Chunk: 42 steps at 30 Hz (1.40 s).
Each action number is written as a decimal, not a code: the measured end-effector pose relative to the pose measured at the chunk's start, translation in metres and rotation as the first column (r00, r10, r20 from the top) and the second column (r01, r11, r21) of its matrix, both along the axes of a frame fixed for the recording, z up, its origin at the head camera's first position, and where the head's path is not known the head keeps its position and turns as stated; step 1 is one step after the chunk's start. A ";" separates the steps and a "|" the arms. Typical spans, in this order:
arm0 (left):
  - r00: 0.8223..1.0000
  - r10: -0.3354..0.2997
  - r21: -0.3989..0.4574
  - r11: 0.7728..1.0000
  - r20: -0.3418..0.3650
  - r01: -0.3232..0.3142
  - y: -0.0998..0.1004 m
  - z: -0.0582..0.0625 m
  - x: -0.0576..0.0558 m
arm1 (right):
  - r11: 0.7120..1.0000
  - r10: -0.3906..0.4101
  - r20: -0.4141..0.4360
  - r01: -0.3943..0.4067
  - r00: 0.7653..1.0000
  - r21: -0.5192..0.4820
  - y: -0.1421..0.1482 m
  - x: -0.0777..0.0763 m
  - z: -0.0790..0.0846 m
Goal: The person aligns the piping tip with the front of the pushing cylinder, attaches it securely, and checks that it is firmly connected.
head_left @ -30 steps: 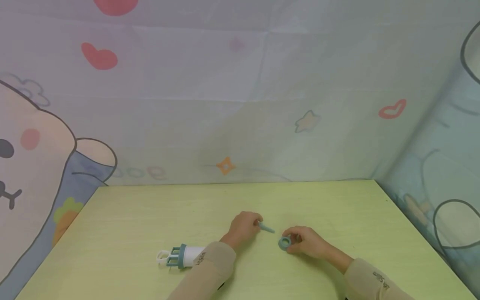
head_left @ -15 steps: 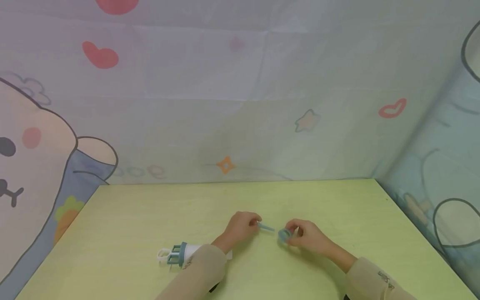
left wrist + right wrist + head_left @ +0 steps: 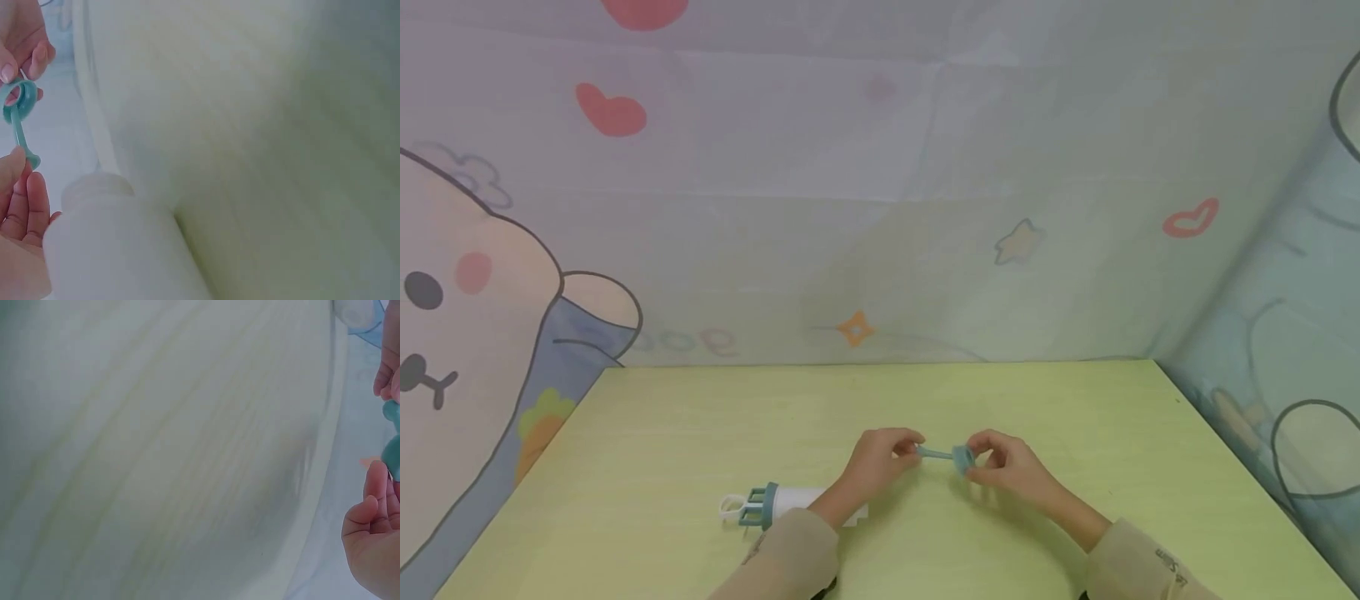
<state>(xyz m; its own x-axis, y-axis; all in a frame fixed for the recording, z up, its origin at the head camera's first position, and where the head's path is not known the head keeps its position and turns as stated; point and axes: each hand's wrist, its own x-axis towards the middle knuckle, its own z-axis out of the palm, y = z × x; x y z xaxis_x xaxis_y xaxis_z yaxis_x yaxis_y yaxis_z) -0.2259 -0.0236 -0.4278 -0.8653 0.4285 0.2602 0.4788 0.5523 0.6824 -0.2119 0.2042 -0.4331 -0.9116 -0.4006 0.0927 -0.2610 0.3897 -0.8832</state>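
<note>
My left hand [image 3: 876, 460] pinches the knobbed end of a thin teal stick [image 3: 937, 454] between thumb and fingertips. Facing it, my right hand [image 3: 1011, 467] grips a teal ring-shaped cap [image 3: 964, 460] by its edge. The stick's free tip meets the cap's left side, and in the left wrist view it overlaps the ring's opening [image 3: 26, 100]. Both parts are held above the table. Behind my left forearm lies a white cylinder [image 3: 792, 498] with a teal collar and frame [image 3: 767, 505]; the forearm hides part of it.
A white loop handle [image 3: 732, 507] sticks out at the cylinder's left end. The pale yellow-green table [image 3: 1045, 400] runs back to a printed cloth backdrop [image 3: 880, 208], with another cloth side [image 3: 1285, 333] at right. The cylinder's white body [image 3: 119, 244] looms close in the left wrist view.
My right hand has lifted and turned the ring-shaped cap, bringing it against the stick's tip. My left hand keeps its pinch on the stick, now nearly level; its forearm has shifted left.
</note>
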 end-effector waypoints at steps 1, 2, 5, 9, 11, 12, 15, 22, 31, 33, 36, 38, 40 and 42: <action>1.000 0.000 0.015 1.000 0.005 -0.001 0.000 0.001 0.001 | 1.000 -0.002 0.008 0.002 1.000 -0.017 -0.001 0.000 0.000; 1.000 0.002 0.027 1.000 0.008 -0.002 0.000 0.001 0.002 | 0.999 -0.003 0.014 0.004 1.000 -0.034 -0.002 0.001 0.001; 1.000 0.008 0.054 0.998 0.013 -0.009 0.000 0.003 0.006 | 0.997 0.003 0.024 -0.001 1.000 -0.082 -0.004 0.003 0.002; 1.000 0.013 0.077 0.997 0.006 -0.013 0.001 0.003 0.008 | 0.994 0.015 0.025 -0.012 1.000 -0.112 -0.007 0.005 0.003; 1.000 0.007 0.086 0.996 -0.002 -0.007 0.002 0.003 0.009 | 0.993 0.015 0.028 -0.012 0.999 -0.118 -0.009 0.005 0.003; 1.000 0.003 0.091 0.996 -0.005 -0.002 0.003 0.003 0.009 | 0.992 0.015 0.033 -0.011 0.999 -0.122 -0.010 0.005 0.003; 1.000 -0.010 0.094 0.996 -0.007 0.010 0.004 0.003 0.010 | 0.990 0.014 0.054 -0.006 0.998 -0.138 -0.012 0.006 0.002; 1.000 -0.021 0.083 0.996 0.002 0.021 0.006 0.005 0.014 | 0.983 0.029 0.093 -0.012 0.995 -0.181 -0.017 0.006 0.000; 1.000 -0.022 0.083 0.996 0.016 0.020 0.009 0.006 0.017 | 0.967 0.084 0.094 -0.058 0.992 -0.249 -0.024 0.010 -0.001; 1.000 -0.019 0.082 0.996 0.016 0.018 0.009 0.006 0.017 | 0.963 0.093 0.096 -0.065 0.991 -0.260 -0.025 0.010 0.000; 1.000 -0.022 0.081 0.996 0.013 0.021 0.009 0.006 0.017 | 0.959 0.107 0.093 -0.078 0.990 -0.273 -0.027 0.011 0.000; 1.000 -0.023 0.084 0.996 0.014 0.021 0.010 0.005 0.017 | 0.954 0.123 0.091 -0.092 0.988 -0.284 -0.028 0.012 -0.001; 0.999 -0.025 0.092 0.995 0.020 0.024 0.010 0.005 0.018 | 0.951 0.136 0.090 -0.104 0.987 -0.292 -0.030 0.012 -0.001; 0.999 -0.025 0.103 0.994 0.028 0.022 0.010 0.005 0.018 | 0.948 0.143 0.093 -0.109 0.985 -0.299 -0.031 0.012 -0.001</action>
